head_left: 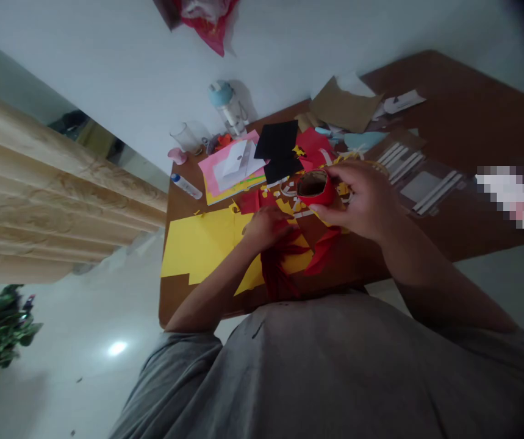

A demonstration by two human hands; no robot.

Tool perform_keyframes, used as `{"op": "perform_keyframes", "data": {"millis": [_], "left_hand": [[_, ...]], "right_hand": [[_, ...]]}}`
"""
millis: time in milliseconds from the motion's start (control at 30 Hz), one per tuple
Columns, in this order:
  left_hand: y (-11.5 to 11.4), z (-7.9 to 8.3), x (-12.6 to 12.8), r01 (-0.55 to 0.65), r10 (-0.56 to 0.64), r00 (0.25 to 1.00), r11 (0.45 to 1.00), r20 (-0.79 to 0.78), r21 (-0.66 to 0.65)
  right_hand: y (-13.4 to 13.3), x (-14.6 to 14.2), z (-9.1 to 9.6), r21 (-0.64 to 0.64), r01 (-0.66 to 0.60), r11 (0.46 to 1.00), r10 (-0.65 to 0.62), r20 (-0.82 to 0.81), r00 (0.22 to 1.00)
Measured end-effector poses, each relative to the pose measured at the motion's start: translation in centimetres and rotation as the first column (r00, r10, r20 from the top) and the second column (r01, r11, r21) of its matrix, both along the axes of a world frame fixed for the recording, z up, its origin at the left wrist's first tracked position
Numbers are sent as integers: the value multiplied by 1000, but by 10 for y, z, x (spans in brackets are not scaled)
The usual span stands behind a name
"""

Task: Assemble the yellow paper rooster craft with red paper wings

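Nearest you, your left hand [266, 227] lay curled over folds of red paper [280, 268], its fingers bunched, though you could not tell from this view whether they pinched anything. The folds rested on a yellow card sheet [197, 244] that spread left across the brown wooden table [481, 110]. Your right hand [362, 201] cupped a red paper tube [320, 196], thumb beneath and fingers over the top, pinching it from the side with its open end facing up; that light, even grip was the right one, keeping the tube round rather than creasing it. Yellow and white paper scraps [275, 192] lay just around it. Farther off sat black card [276, 140] and a pink sheet [209, 164], with a clear plastic sleeve [419, 180] to the right — and a kraft envelope [344, 103] beyond.
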State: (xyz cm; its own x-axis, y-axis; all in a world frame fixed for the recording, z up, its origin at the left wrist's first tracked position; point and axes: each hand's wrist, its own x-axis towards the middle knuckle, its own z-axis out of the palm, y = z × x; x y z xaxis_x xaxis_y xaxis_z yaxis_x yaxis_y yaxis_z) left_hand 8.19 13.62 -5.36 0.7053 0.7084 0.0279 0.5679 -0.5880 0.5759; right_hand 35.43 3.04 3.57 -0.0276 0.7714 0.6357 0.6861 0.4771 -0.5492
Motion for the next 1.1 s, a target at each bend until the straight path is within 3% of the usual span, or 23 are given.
{"op": "perform_keyframes", "data": {"millis": [200,367,500,567,700,767,867,967,1100], "left_hand": [[8,-10,26,48,-22,987,985,156,-164],[16,1,14,57,18,968,955,251,-291],[20,38,-3,47,167,893,889,418,-455],[24,65,-8,33,187,863,906,469,-421],[31,127,-9,35,26,852,994,523,-106],[33,156,-6,9,-30,860,999,509,44],[28,192,0,30,-104,846,989,523,147],[19,212,3,81,-172,840,977,515,195],[12,220,0,83,-181,886,968,427,237]], "right_hand": [[-1,2,9,-3,-9,1000,9,-46,999],[-4,9,10,-16,13,1000,-13,-35,999],[-5,13,4,-28,-7,1000,6,-32,999],[-4,13,2,-37,-24,999,22,-48,999],[-2,10,-3,-90,-40,995,35,-59,998],[-1,7,-4,-105,-44,994,37,-64,997],[0,3,-7,-105,-67,992,58,-83,995],[-1,0,-8,-121,-84,989,73,-97,993],[-3,-3,-9,-143,-83,986,69,-100,993]]}}
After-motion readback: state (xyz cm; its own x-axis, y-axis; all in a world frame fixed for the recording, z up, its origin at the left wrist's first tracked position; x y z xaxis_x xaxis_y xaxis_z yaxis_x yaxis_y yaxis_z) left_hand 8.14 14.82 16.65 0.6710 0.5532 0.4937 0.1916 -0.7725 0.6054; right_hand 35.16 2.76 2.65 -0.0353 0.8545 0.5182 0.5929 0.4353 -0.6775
